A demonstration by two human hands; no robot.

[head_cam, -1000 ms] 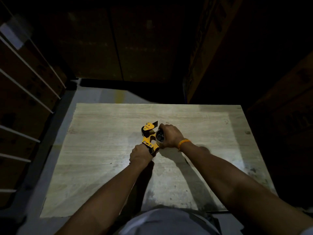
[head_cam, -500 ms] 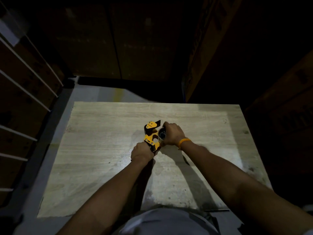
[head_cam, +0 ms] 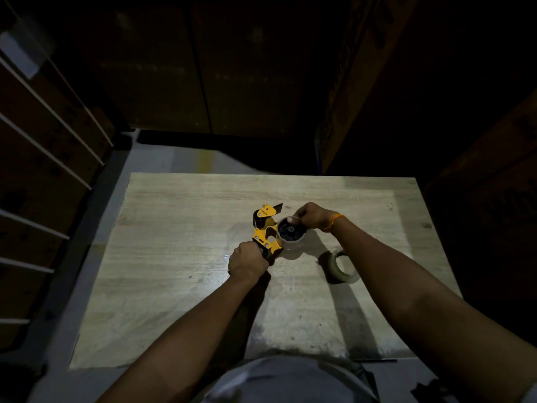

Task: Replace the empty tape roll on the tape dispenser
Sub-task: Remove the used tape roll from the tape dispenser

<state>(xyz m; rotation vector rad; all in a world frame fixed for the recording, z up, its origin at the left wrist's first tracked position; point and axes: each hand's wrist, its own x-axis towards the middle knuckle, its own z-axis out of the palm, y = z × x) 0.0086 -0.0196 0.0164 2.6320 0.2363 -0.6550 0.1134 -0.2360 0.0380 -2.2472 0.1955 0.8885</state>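
Spanning most of the view, the bench [head_cam: 174,286] was pale, grainy wood, scuffed dark near its front edge, with dim cartons around it. A yellow-and-black dispenser [head_cam: 266,232] lay mid-bench, long axis running from the handle away to the blade. The left hand [head_cam: 247,261] was clenched on the handle. The right hand [head_cam: 312,213] pinched the rim of the pale empty roll [head_cam: 290,235] on the hub. A spare roll [head_cam: 341,267] stood just right, part-hidden by the right forearm.
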